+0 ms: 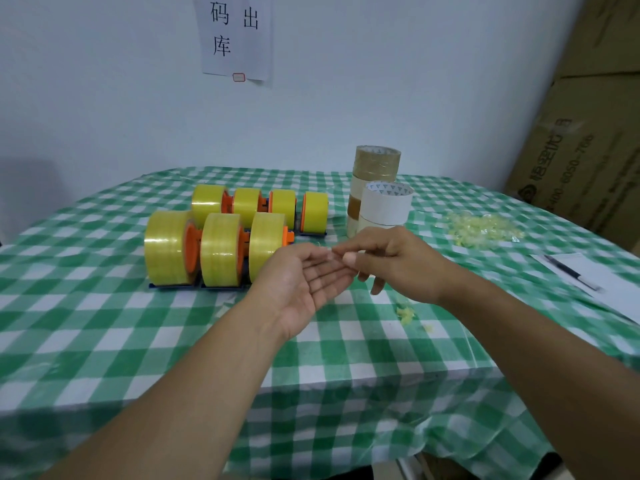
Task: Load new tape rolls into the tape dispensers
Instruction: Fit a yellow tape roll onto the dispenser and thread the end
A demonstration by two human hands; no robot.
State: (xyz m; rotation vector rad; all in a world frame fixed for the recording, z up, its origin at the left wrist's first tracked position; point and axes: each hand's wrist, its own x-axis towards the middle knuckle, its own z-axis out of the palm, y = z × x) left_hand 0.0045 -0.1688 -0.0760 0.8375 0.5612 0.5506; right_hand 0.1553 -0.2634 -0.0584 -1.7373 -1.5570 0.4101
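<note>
While flat, left fingers (329,272) against thumb (349,260)

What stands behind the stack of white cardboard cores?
A taller stack of brownish rolls stands behind the white cores, offset left. Its lower right part is covered by them.

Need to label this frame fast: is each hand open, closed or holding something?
Left hand: open, palm up, nothing in it.
Right hand: fingers curled against the left hand; whether they pinch anything cannot be told.

Checked table (104,341) bears loaded dispensers (221,251); cores (386,204); scraps (481,228).
</note>
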